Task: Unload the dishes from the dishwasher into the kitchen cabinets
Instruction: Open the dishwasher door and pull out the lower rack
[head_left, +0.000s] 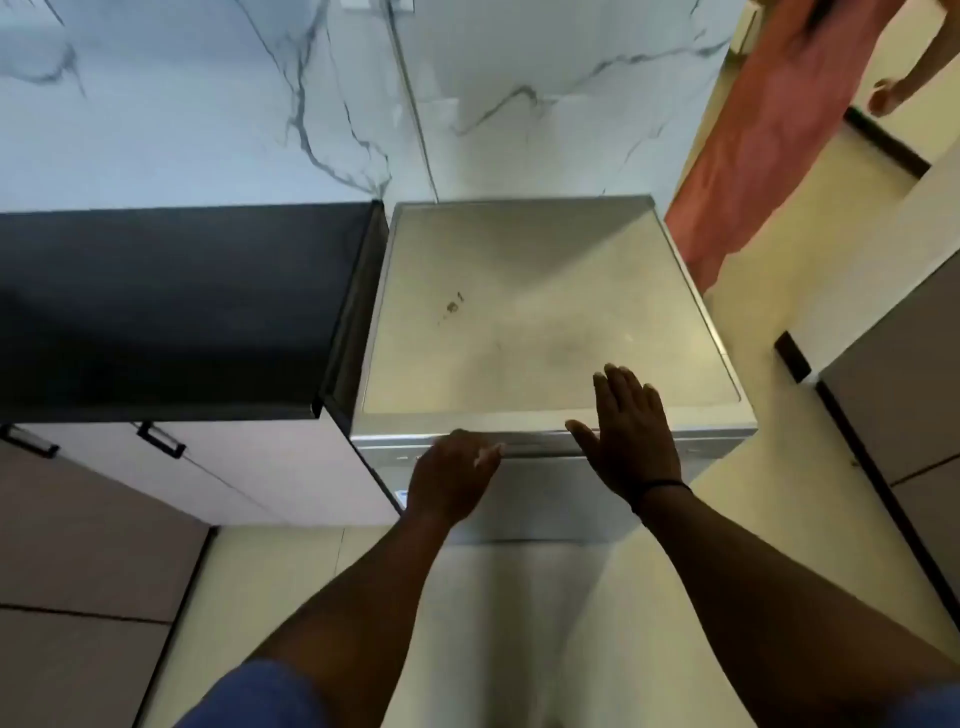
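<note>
A silver freestanding dishwasher (519, 312) stands below me against the marble wall, its door shut and its flat top bare apart from a small brown stain. My left hand (452, 475) sits at the top front edge of the door with its fingers curled over the handle strip. My right hand (631, 434) is flat with straight fingers, resting on the front edge of the dishwasher top. No dishes are visible.
A dark countertop (171, 306) adjoins the dishwasher on the left, above pale cabinet doors with black handles (161, 439). Another person in a pink garment (769, 130) stands at the right rear. Grey cabinets (904, 395) line the right side.
</note>
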